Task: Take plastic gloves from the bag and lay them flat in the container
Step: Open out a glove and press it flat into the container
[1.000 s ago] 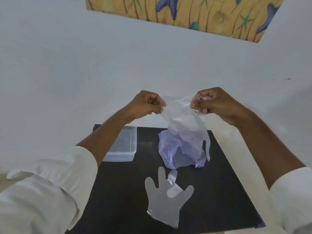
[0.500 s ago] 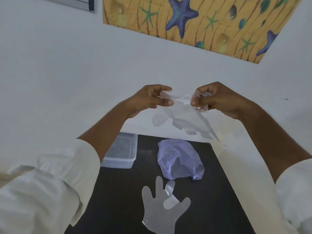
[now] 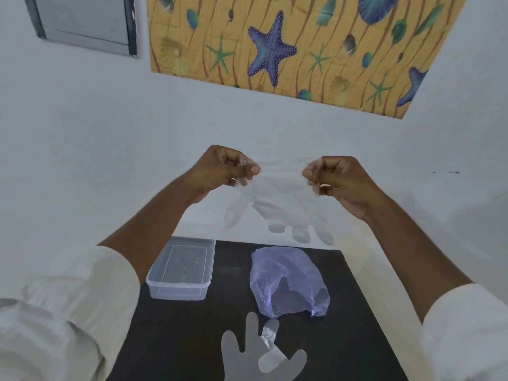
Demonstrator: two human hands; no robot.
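Observation:
A clear plastic glove [image 3: 283,204] hangs in the air with its fingers pointing down, stretched by its cuff between my left hand [image 3: 225,169] and my right hand [image 3: 338,180]. Both hands pinch the cuff's corners. Below, on the black table [image 3: 192,331], lies the bluish plastic bag [image 3: 288,281], crumpled, with its mouth toward me. Left of the bag stands the clear rectangular container [image 3: 182,268], nothing visible in it. A second clear glove [image 3: 258,356] lies flat near the table's front edge, one finger folded.
A white wall rises just behind the table, with a starfish-patterned picture [image 3: 288,45] and a grey panel [image 3: 85,20] high up. The table's right edge runs diagonally beside my right forearm. My white sleeves fill the lower corners.
The glove was pulled up and clear of the bag, and now hangs spread out between my hands. My hands have moved further apart. The camera has tilted up.

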